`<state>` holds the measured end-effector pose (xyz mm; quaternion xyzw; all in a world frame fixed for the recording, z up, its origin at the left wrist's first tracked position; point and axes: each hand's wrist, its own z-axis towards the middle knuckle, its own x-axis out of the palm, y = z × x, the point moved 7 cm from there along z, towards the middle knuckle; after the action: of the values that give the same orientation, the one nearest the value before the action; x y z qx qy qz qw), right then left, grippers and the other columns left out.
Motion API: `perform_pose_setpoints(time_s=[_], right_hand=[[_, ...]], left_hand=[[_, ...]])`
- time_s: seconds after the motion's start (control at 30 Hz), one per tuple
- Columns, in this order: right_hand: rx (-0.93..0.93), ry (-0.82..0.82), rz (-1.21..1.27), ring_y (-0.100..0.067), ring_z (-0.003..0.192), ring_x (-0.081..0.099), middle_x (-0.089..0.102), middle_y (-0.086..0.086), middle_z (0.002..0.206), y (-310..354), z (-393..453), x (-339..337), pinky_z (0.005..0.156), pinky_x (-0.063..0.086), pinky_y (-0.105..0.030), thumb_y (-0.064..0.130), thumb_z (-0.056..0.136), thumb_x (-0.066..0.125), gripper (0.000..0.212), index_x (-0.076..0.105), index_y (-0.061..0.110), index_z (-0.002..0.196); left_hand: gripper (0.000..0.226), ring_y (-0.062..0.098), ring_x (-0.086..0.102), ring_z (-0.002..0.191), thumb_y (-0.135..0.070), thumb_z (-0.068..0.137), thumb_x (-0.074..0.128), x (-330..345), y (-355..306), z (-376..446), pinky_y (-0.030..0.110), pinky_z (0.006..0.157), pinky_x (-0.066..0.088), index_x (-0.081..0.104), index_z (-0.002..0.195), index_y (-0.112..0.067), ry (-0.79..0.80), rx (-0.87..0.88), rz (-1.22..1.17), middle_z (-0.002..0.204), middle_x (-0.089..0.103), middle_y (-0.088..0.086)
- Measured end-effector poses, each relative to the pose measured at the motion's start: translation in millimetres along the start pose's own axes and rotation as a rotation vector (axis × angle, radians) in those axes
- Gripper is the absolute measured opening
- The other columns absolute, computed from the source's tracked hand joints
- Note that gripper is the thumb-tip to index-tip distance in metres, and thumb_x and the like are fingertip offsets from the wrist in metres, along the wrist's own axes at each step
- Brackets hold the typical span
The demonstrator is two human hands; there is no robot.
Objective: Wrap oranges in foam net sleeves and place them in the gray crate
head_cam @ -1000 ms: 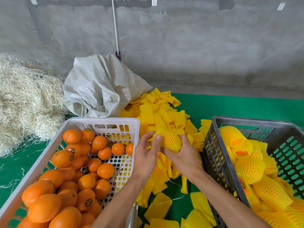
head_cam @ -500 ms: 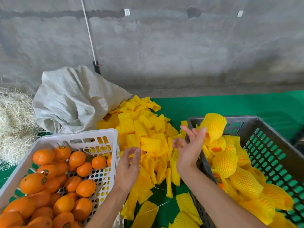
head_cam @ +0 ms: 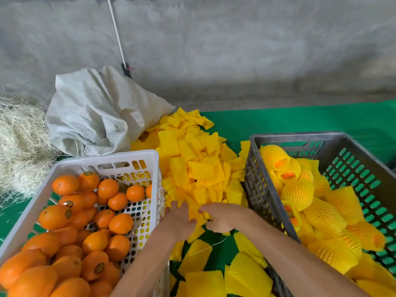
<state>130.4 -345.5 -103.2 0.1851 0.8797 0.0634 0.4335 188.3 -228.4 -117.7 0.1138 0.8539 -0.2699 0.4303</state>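
A white perforated crate (head_cam: pixel 107 161) at the left holds several bare oranges (head_cam: pixel 121 223). The gray crate (head_cam: pixel 300 138) at the right holds several oranges wrapped in yellow foam net sleeves (head_cam: pixel 297 192). Between the crates lies a pile of flat yellow foam net sleeves (head_cam: pixel 192 163). My left hand (head_cam: pixel 179 217) and my right hand (head_cam: pixel 220 217) meet at the near edge of that pile. Both hands' fingers are curled round one yellow sleeve (head_cam: pixel 196 212) from the pile. Neither hand holds an orange.
A crumpled white woven sack (head_cam: pixel 96 112) lies behind the white crate. Pale straw (head_cam: pixel 19 142) is heaped at the far left. Green matting (head_cam: pixel 300 118) covers the surface, a concrete wall rises behind, and loose sleeves (head_cam: pixel 246 275) lie near my forearms.
My right hand let go of the wrapped orange over the gray crate and came back left. Both hands moved down to the sleeve pile and took hold of a sleeve.
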Motion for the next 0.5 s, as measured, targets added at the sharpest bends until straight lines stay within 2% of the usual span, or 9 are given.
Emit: perform_pose_setpoints(time_s=[0.07, 0.13, 0.23, 0.3, 0.4, 0.5], right_hand=[[-0.017, 0.207, -0.094, -0.035, 0.138, 0.043, 0.034, -0.011, 0.161, 3, -6, 14, 0.108, 0.045, -0.042, 0.021, 0.104, 0.052, 0.061, 0.029, 0.027, 0.16], [-0.037, 0.239, -0.095, -0.036, 0.139, 0.043, 0.034, -0.012, 0.161, 5, -7, 15, 0.11, 0.045, -0.046, 0.021, 0.103, 0.056, 0.064, 0.027, 0.029, 0.161], [-0.024, 0.179, -0.16, -0.038, 0.138, 0.043, 0.032, -0.013, 0.162, 8, 4, 20, 0.109, 0.046, -0.047, 0.016, 0.102, 0.056, 0.076, 0.014, 0.027, 0.164], [-0.02, 0.079, -0.233, -0.039, 0.138, 0.041, 0.027, -0.012, 0.163, 11, 14, 24, 0.108, 0.046, -0.049, 0.014, 0.1, 0.058, 0.079, 0.013, 0.028, 0.163], [0.003, -0.071, -0.319, -0.038, 0.146, 0.029, 0.008, -0.004, 0.169, 7, 26, 31, 0.114, 0.039, -0.051, 0.026, 0.099, 0.063, 0.076, 0.019, 0.034, 0.161], [0.012, -0.13, -0.349, -0.037, 0.15, 0.021, -0.011, -0.001, 0.171, 0, 37, 35, 0.117, 0.033, -0.052, 0.038, 0.101, 0.058, 0.072, 0.019, 0.034, 0.161]], left_hand=[[0.06, 0.04, 0.021, 0.151, -0.03, 0.108, 0.044, 4, 7, 0, 0.05, 0.12, 0.03, 0.02, 0.161, -0.016, 0.078, -0.056, 0.072, 0.164, 0.018, 0.017], [0.058, 0.035, 0.03, 0.149, -0.02, 0.107, 0.044, 5, 5, 1, 0.047, 0.119, 0.034, 0.025, 0.161, -0.018, 0.112, -0.041, 0.072, 0.164, 0.026, 0.014], [0.062, 0.031, 0.036, 0.148, -0.011, 0.105, 0.046, 6, 1, 1, 0.04, 0.117, 0.038, 0.025, 0.162, -0.023, 0.153, -0.019, 0.048, 0.165, 0.029, 0.01], [0.064, 0.032, 0.036, 0.148, -0.009, 0.106, 0.044, 4, 0, 3, 0.04, 0.116, 0.039, 0.019, 0.164, -0.021, 0.149, -0.007, 0.056, 0.166, 0.028, 0.012], [0.062, 0.032, 0.031, 0.151, -0.013, 0.108, 0.042, 3, 0, 6, 0.038, 0.12, 0.033, 0.016, 0.164, -0.011, 0.134, -0.035, 0.081, 0.167, 0.025, 0.014], [0.059, 0.032, 0.033, 0.15, -0.016, 0.108, 0.042, 4, 1, 7, 0.039, 0.119, 0.033, 0.019, 0.161, -0.006, 0.127, -0.06, 0.1, 0.165, 0.029, 0.017]])
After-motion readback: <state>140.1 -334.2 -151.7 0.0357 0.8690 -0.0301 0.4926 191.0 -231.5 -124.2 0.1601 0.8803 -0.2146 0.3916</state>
